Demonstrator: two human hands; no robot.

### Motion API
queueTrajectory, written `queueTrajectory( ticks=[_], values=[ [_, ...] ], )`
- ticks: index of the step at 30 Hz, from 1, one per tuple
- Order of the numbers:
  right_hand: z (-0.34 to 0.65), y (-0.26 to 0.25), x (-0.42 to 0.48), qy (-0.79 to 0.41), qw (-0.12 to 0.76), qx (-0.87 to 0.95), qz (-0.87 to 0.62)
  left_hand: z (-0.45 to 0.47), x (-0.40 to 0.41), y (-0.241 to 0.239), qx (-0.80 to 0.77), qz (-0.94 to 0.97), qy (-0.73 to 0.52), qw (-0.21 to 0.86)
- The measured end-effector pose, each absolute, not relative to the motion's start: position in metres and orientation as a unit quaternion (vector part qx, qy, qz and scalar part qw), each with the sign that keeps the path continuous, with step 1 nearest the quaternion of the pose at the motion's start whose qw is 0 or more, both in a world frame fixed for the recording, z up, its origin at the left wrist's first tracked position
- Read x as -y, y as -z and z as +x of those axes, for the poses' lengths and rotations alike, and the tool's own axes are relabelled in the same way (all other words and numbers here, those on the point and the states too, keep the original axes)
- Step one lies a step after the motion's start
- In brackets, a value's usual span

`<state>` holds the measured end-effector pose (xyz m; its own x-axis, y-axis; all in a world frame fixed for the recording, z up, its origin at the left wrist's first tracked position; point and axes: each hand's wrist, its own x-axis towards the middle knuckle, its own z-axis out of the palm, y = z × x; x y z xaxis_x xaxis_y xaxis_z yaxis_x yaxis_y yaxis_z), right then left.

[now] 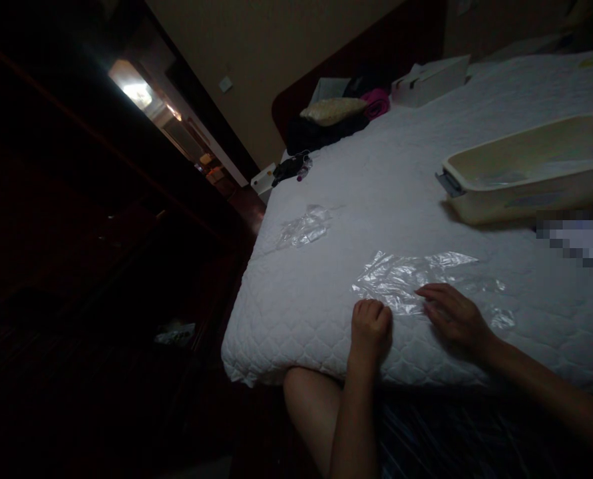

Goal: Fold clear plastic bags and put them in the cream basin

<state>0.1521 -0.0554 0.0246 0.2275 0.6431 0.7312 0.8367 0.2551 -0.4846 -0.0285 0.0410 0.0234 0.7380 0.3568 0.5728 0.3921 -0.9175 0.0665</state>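
Observation:
A crumpled clear plastic bag (396,276) lies flat on the white quilted bed cover (296,313), spread out before my hands. My left hand (371,326) is closed, its fingers curled, and rests at the near left edge of the bag; whatever is in the fingers is hidden. Just to the right, my right hand (456,319) is over the bag's near right part, thumb and fingers stretched out and apart. More thin clear plastic (502,316) lies to the right of that hand. Farther back on the left is another clear plastic piece (306,226).
A cream plastic bin (526,193) with a grey latch stands on the bed at right. A white box (430,81), a pink roll (376,104) and a beige pillow (333,111) sit toward the headboard. Dark items (291,169) lie by the far left edge. The room is dim.

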Motion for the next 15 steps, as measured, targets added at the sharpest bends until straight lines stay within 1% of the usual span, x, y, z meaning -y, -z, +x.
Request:
queueTrajectory(
  ticks=[3,6,8,10,15],
  values=[
    [0.162,-0.034,0.061,0.014,0.501,0.604,-0.62,-0.028,-0.041,-0.023,0.204,-0.932,0.299,0.028],
    [0.182,-0.039,0.069,-0.041,0.454,0.607,-0.651,-0.028,-0.04,-0.024,0.204,-0.931,0.3,0.026],
    [0.197,-0.037,0.076,-0.041,0.418,0.63,-0.654,-0.028,-0.04,-0.024,0.199,-0.929,0.311,0.03],
    [0.21,-0.034,0.083,-0.014,0.393,0.664,-0.636,-0.028,-0.041,-0.023,0.185,-0.923,0.335,0.038],
    [0.216,-0.037,0.092,0.026,0.358,0.721,-0.592,-0.03,-0.043,-0.016,0.162,-0.908,0.38,0.066]
  ],
)
